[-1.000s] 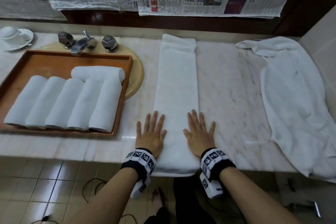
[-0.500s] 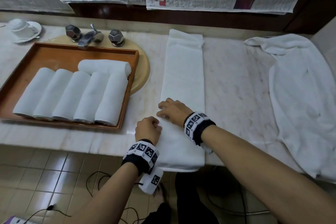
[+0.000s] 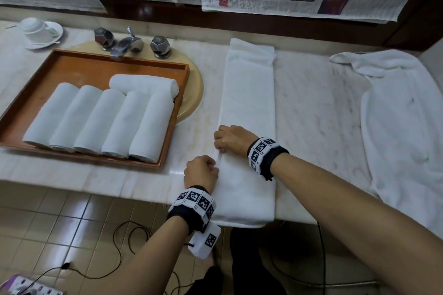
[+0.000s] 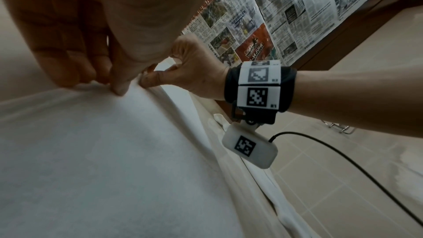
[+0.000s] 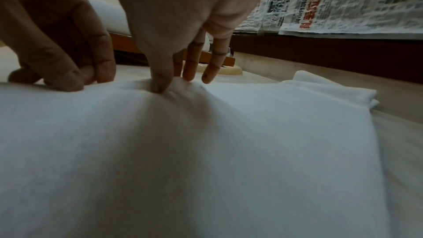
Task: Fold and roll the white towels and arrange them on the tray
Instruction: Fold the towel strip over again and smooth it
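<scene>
My left hand point(image 3: 201, 171) and right hand point(image 3: 231, 138) both sit at the left long edge of the folded towel point(image 3: 248, 112), which lies as a narrow strip on the marble counter point(image 3: 311, 112), its near end hanging just over the front lip. My left thumb and fingers point(image 4: 119, 86) are curled and pinch that edge — the cloth puckers up between them. A little farther along, my right thumb and forefinger point(image 5: 160, 86) nip the same edge, the other fingers loosely bent and touching the cloth. To my left the tray point(image 3: 72, 64) holds six rolled towels point(image 3: 100, 122): five side by side, one crosswise behind. Another loose towel point(image 3: 402, 127) lies spread at the right.
</scene>
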### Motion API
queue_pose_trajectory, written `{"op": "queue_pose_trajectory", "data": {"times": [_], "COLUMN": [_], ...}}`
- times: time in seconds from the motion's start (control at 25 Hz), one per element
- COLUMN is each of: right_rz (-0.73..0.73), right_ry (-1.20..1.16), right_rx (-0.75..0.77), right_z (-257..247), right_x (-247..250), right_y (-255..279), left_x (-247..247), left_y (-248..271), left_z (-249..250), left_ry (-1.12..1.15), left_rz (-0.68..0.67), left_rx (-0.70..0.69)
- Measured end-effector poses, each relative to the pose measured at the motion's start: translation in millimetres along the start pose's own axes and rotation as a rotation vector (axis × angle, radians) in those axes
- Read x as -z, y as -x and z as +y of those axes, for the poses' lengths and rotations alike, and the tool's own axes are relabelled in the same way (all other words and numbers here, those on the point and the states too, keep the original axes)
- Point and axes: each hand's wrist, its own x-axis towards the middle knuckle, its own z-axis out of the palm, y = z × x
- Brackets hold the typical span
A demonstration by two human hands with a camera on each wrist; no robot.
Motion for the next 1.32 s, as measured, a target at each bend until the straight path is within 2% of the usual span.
{"op": "queue_pose_trajectory", "data": {"times": [0.08, 0.16, 0.4, 0.56, 0.84, 1.16, 1.24, 1.28, 1.32], "right_rz": [0.021, -0.030, -0.080, -0.088, -0.067, -0.053, 0.059, 0.122, 0.123], "right_ry": [0.048, 0.107, 0.226, 0.292, 0.262, 0.329, 0.286, 0.202, 0.064], "right_rx": [0.023, 0.009, 0.016, 0.016, -0.023, -0.007, -0.076, -0.153, -0.267], "right_z": [1.4, 1.5, 1.8, -4.1, 6.9, 9.8, 5.4, 2.7, -1.4], "right_x": [3.1, 9.9, 25.5, 24.1, 18.3, 20.0, 7.0, -1.4, -9.9], "right_y": [0.7, 1.1, -5.2, -10.0, -3.4, -23.0, -24.4, -21.6, -14.8], "left_x": [0.0, 0.0, -8.0, -13.2, -10.6, -6.2, -4.3, -2.4, 1.2], "left_y": [-0.2, 0.1, 8.8, 12.7, 12.4, 7.4, 6.9, 6.2, 5.8], "left_z": [1.6, 3.5, 5.1, -0.9, 0.6, 3.0, 5.0, 6.6, 9.0], "left_ry": [-0.002, 0.012, -0.142, -0.159, -0.145, -0.202, -0.210, -0.231, -0.256], "left_rz": [0.004, -0.001, -0.113, -0.143, -0.115, -0.123, -0.140, -0.144, -0.139], "left_rx": [0.009, 0.024, 0.068, 0.121, 0.184, 0.202, 0.210, 0.205, 0.191]}}
